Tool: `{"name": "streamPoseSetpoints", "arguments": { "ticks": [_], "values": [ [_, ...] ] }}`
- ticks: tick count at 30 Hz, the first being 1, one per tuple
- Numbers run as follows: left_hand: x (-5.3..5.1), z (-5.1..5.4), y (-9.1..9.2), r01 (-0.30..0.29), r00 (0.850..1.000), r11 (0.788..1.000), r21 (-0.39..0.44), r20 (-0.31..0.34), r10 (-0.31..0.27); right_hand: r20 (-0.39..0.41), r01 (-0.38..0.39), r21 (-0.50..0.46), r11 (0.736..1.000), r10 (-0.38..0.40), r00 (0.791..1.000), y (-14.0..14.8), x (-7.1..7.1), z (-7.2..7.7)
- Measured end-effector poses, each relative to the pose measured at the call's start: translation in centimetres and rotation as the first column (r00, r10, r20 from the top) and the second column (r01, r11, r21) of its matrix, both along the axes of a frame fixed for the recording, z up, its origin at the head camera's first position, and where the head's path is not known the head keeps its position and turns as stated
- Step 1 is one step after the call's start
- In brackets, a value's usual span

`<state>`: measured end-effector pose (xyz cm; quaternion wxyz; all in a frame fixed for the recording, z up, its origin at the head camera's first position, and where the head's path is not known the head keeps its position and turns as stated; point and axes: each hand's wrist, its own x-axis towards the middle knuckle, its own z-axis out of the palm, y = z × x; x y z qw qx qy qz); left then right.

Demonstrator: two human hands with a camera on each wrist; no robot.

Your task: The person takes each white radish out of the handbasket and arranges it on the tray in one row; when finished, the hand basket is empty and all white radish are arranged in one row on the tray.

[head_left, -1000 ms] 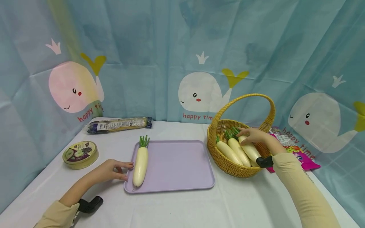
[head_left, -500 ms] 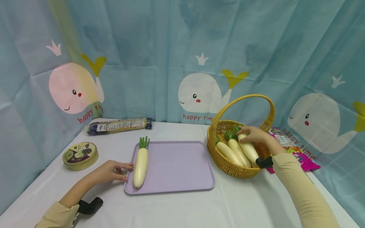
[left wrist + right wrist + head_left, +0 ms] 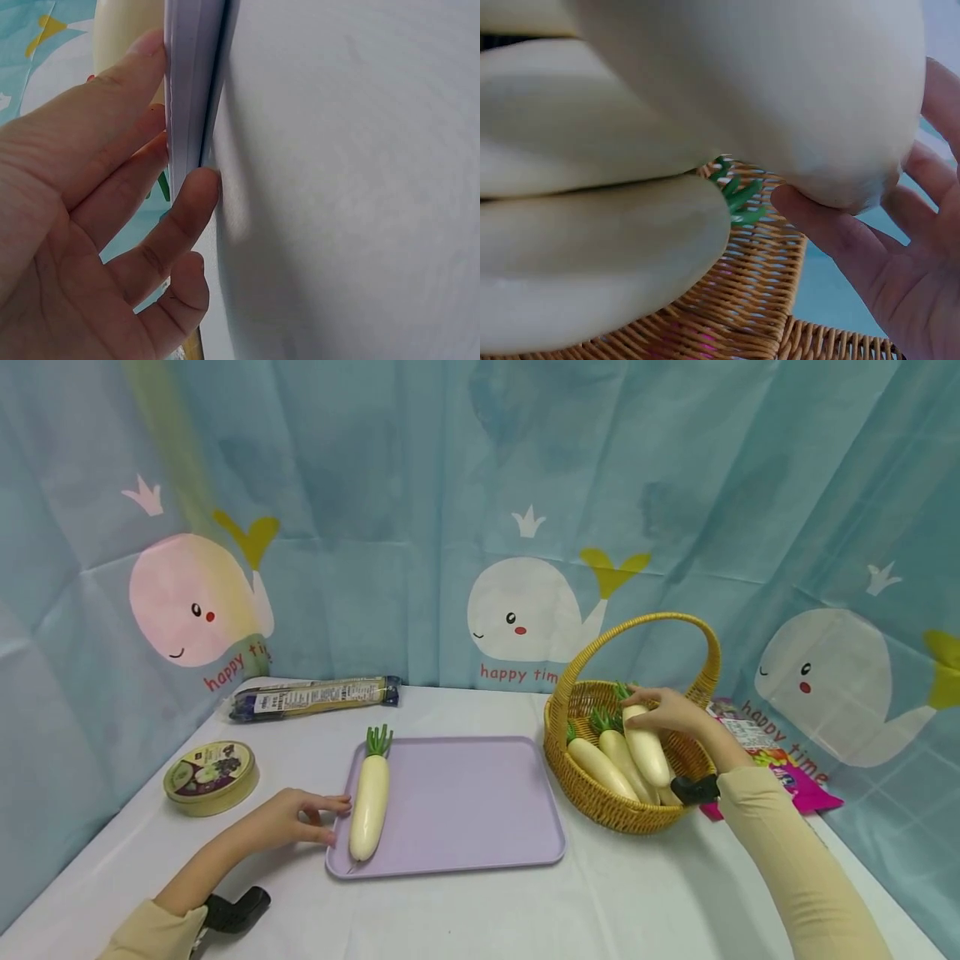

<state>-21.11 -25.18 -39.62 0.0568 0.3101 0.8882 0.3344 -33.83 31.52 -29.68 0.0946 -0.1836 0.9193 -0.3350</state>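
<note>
My right hand grips a white radish near its leafy top, above the wicker basket. In the right wrist view, this radish fills the upper middle, with thumb and fingers around its end. Other white radishes lie in the basket beneath it, their green tops toward the back. My left hand touches the left rim of the lilac tray, fingers loosely extended. The left wrist view shows fingertips against the tray's edge. One white radish lies along the tray's left side.
A round tin stands left of the tray. Behind it lies a long clear-wrapped packet. Pink snack bags lie right of the basket, partly behind my right arm. A blue whale-print curtain hangs behind the table.
The gripped radish has risen slightly, and its lower end has swung left, away from the wrist camera. My left hand stays at the tray rim. The head view has shifted slightly.
</note>
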Motion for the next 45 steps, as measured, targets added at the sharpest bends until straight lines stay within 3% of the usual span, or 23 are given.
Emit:
{"name": "streamPoseSetpoints", "arguments": {
  "ticks": [10, 21, 37, 45],
  "values": [
    [0.1, -0.1, 0.1, -0.004, 1.000, 1.000, 0.003, 0.007, 0.004, 0.047, 0.022, -0.141, 0.990, -0.015, 0.999, -0.2, 0.6, 0.1],
    [0.1, 0.3, -0.1, -0.047, 0.998, 0.998, -0.034, 0.036, 0.048, 0.043, 0.018, -0.210, 0.978, -0.009, 0.999, -1.4, 1.6, 0.4],
    [-0.2, -0.3, -0.2, -0.025, 1.000, 0.999, -0.028, 0.005, 0.025, 0.093, 0.032, -0.403, 0.914, 0.007, 0.996, -2.8, 4.0, 0.1],
    [0.1, -0.1, -0.2, -0.028, 0.999, 0.999, -0.024, 0.016, 0.028, 0.128, 0.004, -0.515, 0.857, 0.072, 0.989, -5.0, 6.1, 1.1]
  ]
}}
